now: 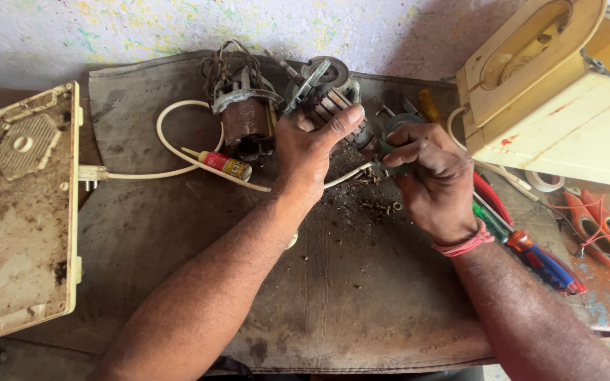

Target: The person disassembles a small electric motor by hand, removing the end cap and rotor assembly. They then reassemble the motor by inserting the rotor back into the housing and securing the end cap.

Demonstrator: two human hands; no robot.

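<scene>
Head view: left hand point(310, 152) is closed around a small motor rotor point(330, 99), holding it above the dark mat point(333, 296), just beside a copper-wound stator point(245, 116). Right hand point(435, 180) is curled shut on a green-handled tool point(393, 152) whose tip meets the rotor. Judging by this, steadying the rotor firmly and keeping the tool square should prevent slipping.
</scene>
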